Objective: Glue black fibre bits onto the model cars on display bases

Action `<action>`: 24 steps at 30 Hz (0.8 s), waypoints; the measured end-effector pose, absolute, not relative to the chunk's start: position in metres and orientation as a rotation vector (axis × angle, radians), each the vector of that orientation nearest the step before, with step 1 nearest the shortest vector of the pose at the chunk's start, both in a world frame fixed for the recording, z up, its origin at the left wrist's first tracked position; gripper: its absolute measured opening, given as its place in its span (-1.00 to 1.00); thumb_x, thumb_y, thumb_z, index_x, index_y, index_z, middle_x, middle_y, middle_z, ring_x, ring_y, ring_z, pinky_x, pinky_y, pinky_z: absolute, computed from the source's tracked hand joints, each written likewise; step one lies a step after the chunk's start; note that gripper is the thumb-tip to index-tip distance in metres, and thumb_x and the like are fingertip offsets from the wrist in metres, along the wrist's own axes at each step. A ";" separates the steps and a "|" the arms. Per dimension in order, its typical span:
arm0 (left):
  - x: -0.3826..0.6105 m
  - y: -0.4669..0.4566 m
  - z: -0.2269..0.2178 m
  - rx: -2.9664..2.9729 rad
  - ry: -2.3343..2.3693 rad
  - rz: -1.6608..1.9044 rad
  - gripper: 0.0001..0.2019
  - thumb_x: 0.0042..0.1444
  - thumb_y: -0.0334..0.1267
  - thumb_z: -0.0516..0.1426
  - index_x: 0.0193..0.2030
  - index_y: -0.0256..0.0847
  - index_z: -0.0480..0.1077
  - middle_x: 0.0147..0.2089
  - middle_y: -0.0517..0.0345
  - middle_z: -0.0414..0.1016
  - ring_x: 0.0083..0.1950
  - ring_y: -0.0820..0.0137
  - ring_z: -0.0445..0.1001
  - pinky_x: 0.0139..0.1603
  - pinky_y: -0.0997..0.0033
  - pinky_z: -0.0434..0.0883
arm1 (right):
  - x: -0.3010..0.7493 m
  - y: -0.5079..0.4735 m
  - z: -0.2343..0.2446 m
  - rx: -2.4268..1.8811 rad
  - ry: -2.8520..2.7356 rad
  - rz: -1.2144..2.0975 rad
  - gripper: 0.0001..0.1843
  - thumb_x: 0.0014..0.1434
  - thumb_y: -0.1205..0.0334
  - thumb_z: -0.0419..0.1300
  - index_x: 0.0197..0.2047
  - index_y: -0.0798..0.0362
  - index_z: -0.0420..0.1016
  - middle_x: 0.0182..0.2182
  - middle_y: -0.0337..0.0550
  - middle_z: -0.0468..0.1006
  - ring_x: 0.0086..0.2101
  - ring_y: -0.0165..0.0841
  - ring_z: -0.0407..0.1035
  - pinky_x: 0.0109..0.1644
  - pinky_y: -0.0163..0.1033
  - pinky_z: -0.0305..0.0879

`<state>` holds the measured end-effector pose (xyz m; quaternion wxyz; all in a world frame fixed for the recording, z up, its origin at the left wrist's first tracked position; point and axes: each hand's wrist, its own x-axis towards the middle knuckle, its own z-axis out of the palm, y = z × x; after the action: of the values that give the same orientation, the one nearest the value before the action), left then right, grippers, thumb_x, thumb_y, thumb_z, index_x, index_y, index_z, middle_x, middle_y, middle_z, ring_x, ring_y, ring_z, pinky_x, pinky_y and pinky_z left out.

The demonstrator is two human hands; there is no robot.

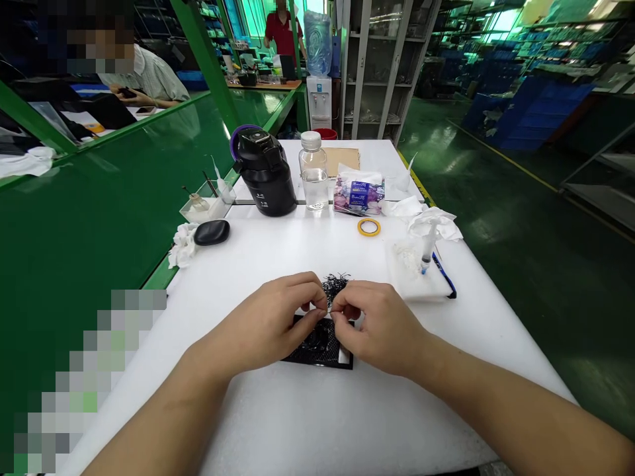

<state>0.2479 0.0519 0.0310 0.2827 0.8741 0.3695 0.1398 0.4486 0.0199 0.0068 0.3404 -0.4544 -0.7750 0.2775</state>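
Note:
My left hand (285, 320) and my right hand (380, 327) meet in front of me, thumb and forefinger pinched on each. Their fingertips almost touch. Whatever lies between them is too small to make out. Just below is a black rectangular tray (317, 355) with a dark, textured inside, partly covered by my fingers. A small white piece (344, 356) lies at its right end. Behind my fingertips is a heap of short black strands (335, 285), partly hidden by both hands.
On the white table (347, 423), a yellow tape roll (369, 227), tissue pack (359, 193), clear bottle (314, 175) and black jug (265, 175) stand farther back. A syringe (428, 251) is at right, a black mouse-shaped object (211, 232) at left. Two people are beyond.

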 end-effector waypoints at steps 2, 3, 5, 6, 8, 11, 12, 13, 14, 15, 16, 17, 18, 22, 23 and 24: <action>0.250 0.051 0.031 2.300 0.987 0.414 -0.90 0.27 -0.33 0.03 -0.25 -0.12 0.35 -0.19 0.22 0.43 -0.22 0.44 0.39 -0.19 0.42 0.37 | 0.448 0.020 0.007 -1.180 -1.989 0.747 -0.90 0.08 0.44 0.13 -0.44 0.11 0.41 -0.49 -0.28 0.42 -0.43 -0.51 0.25 -0.30 -0.37 0.17; 0.252 0.050 0.031 2.276 0.985 0.432 -0.90 0.28 -0.33 0.03 -0.25 -0.12 0.34 -0.19 0.23 0.42 -0.22 0.44 0.38 -0.19 0.42 0.37 | 0.448 0.020 0.008 -1.173 -1.967 0.769 -0.90 0.07 0.44 0.13 -0.45 0.11 0.40 -0.49 -0.29 0.41 -0.43 -0.52 0.25 -0.31 -0.38 0.17; 0.254 0.049 0.030 2.234 0.992 0.457 -0.90 0.30 -0.31 0.01 -0.23 -0.12 0.32 -0.18 0.22 0.41 -0.22 0.44 0.38 -0.19 0.41 0.37 | 0.448 0.021 0.010 -1.176 -1.914 0.818 -0.89 0.07 0.44 0.13 -0.46 0.11 0.39 -0.50 -0.31 0.40 -0.44 -0.53 0.24 -0.32 -0.39 0.17; 0.254 0.049 0.029 2.218 0.999 0.468 -0.90 0.31 -0.30 0.00 -0.21 -0.12 0.32 -0.16 0.21 0.40 -0.21 0.43 0.38 -0.19 0.40 0.37 | 0.448 0.021 0.011 -1.184 -1.886 0.841 -0.89 0.07 0.44 0.14 -0.46 0.11 0.39 -0.51 -0.32 0.40 -0.44 -0.54 0.24 -0.32 -0.40 0.17; 0.255 0.048 0.028 2.201 1.028 0.492 -0.90 0.33 -0.27 0.00 -0.19 -0.12 0.31 -0.13 0.19 0.40 -0.19 0.42 0.37 -0.18 0.38 0.37 | 0.448 0.022 0.014 -1.206 -1.834 0.884 -0.89 0.08 0.42 0.15 -0.47 0.11 0.41 -0.51 -0.32 0.41 -0.45 -0.54 0.24 -0.33 -0.40 0.17; 0.255 0.048 0.026 2.203 1.049 0.508 -0.88 0.34 -0.24 -0.01 -0.19 -0.14 0.31 -0.12 0.15 0.39 -0.18 0.40 0.36 -0.17 0.34 0.36 | 0.448 0.023 0.018 -1.214 -1.775 0.931 -0.88 0.09 0.41 0.15 -0.47 0.11 0.43 -0.50 -0.32 0.43 -0.44 -0.54 0.26 -0.33 -0.41 0.18; 0.255 0.048 0.027 2.200 1.047 0.512 -0.88 0.34 -0.24 -0.02 -0.20 -0.14 0.30 -0.13 0.15 0.39 -0.19 0.40 0.36 -0.18 0.34 0.36 | 0.448 0.023 0.018 -1.207 -1.765 0.937 -0.88 0.09 0.41 0.15 -0.47 0.11 0.42 -0.50 -0.32 0.44 -0.44 -0.54 0.26 -0.32 -0.42 0.19; 0.255 0.048 0.027 2.191 1.040 0.518 -0.87 0.34 -0.24 -0.02 -0.21 -0.15 0.30 -0.14 0.15 0.39 -0.19 0.41 0.36 -0.18 0.35 0.36 | 0.448 0.023 0.019 -1.198 -1.759 0.936 -0.88 0.09 0.41 0.15 -0.47 0.11 0.42 -0.50 -0.32 0.44 -0.44 -0.54 0.26 -0.32 -0.42 0.19; 0.255 0.049 0.028 2.177 1.028 0.525 -0.87 0.34 -0.25 -0.02 -0.22 -0.15 0.30 -0.15 0.15 0.39 -0.20 0.41 0.35 -0.19 0.35 0.36 | 0.447 0.023 0.019 -1.189 -1.756 0.930 -0.88 0.09 0.42 0.15 -0.47 0.11 0.42 -0.50 -0.32 0.43 -0.44 -0.55 0.26 -0.32 -0.43 0.19; 0.255 0.049 0.028 2.163 1.015 0.533 -0.88 0.33 -0.27 -0.01 -0.23 -0.15 0.30 -0.16 0.16 0.39 -0.21 0.42 0.35 -0.20 0.37 0.37 | 0.447 0.022 0.019 -1.180 -1.754 0.919 -0.89 0.09 0.42 0.15 -0.46 0.11 0.41 -0.50 -0.33 0.43 -0.44 -0.55 0.26 -0.33 -0.43 0.19; 0.256 0.049 0.029 2.155 1.001 0.542 -0.88 0.32 -0.28 0.01 -0.25 -0.16 0.31 -0.17 0.16 0.40 -0.22 0.43 0.35 -0.22 0.38 0.36 | 0.447 0.022 0.019 -1.172 -1.754 0.905 -0.89 0.08 0.43 0.15 -0.46 0.11 0.41 -0.51 -0.34 0.42 -0.45 -0.56 0.25 -0.34 -0.44 0.18; 0.256 0.049 0.030 2.157 0.988 0.551 -0.89 0.31 -0.30 0.02 -0.26 -0.16 0.32 -0.18 0.16 0.40 -0.23 0.44 0.35 -0.23 0.40 0.36 | 0.447 0.021 0.018 -1.164 -1.759 0.887 -0.90 0.06 0.45 0.15 -0.46 0.11 0.40 -0.51 -0.34 0.41 -0.45 -0.57 0.25 -0.34 -0.45 0.18; 0.257 0.049 0.031 2.169 0.979 0.558 -0.90 0.29 -0.31 0.04 -0.27 -0.16 0.33 -0.19 0.17 0.40 -0.24 0.45 0.35 -0.25 0.42 0.36 | 0.447 0.021 0.017 -1.158 -1.771 0.860 -0.90 0.04 0.46 0.15 -0.46 0.12 0.39 -0.51 -0.35 0.40 -0.45 -0.57 0.24 -0.35 -0.45 0.17; 0.260 0.046 0.031 2.285 0.989 0.568 -0.92 0.27 -0.35 0.04 -0.24 -0.17 0.34 -0.16 0.20 0.40 -0.27 0.49 0.35 -0.24 0.44 0.36 | 0.447 0.020 0.013 -1.126 -1.869 0.625 -0.89 0.00 0.50 0.13 -0.48 0.14 0.33 -0.50 -0.34 0.36 -0.45 -0.58 0.18 -0.35 -0.42 0.11; 0.260 0.046 0.031 2.311 0.990 0.561 -0.93 0.27 -0.35 0.03 -0.23 -0.17 0.32 -0.15 0.20 0.40 -0.27 0.50 0.35 -0.23 0.44 0.35 | 0.447 0.019 0.013 -1.116 -1.897 0.568 -0.89 0.00 0.50 0.12 -0.49 0.14 0.32 -0.49 -0.33 0.36 -0.44 -0.57 0.17 -0.34 -0.40 0.10; 0.261 0.045 0.031 2.324 0.982 0.552 -0.93 0.27 -0.35 0.03 -0.23 -0.17 0.31 -0.16 0.20 0.39 -0.27 0.50 0.35 -0.24 0.44 0.35 | 0.447 0.019 0.013 -1.107 -1.913 0.544 -0.89 0.01 0.50 0.11 -0.49 0.14 0.32 -0.49 -0.32 0.35 -0.43 -0.56 0.17 -0.32 -0.39 0.10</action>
<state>0.2605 0.0454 0.0312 0.2757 0.8650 0.3656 0.2054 0.4474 0.0192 0.0133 0.4192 -0.4414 -0.7631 0.2171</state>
